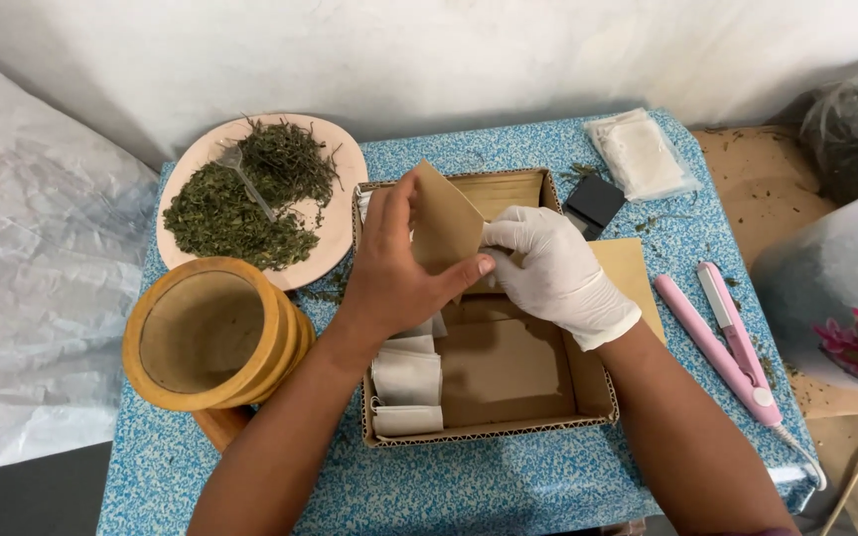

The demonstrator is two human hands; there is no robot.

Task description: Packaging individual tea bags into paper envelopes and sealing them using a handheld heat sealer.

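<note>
My bare left hand (pixel 399 273) and my white-gloved right hand (pixel 553 270) together hold a brown paper pouch (pixel 446 226) upright above an open cardboard box (pixel 494 429). The left thumb and fingers pinch the pouch's lower edge. The gloved fingers grip its right side. Inside the box, along its left side, lie several small white filter bags (pixel 407 387). The rest of the box floor is bare cardboard.
A pink plate (pixel 345 159) with dried green herbs and a spoon stands at the back left. A wooden mortar (pixel 213 335) is at the left. A pink heat sealer (pixel 732 342), a black small device (pixel 594 202) and a clear bag of white sachets (pixel 640 154) are at the right, all on a blue speckled table.
</note>
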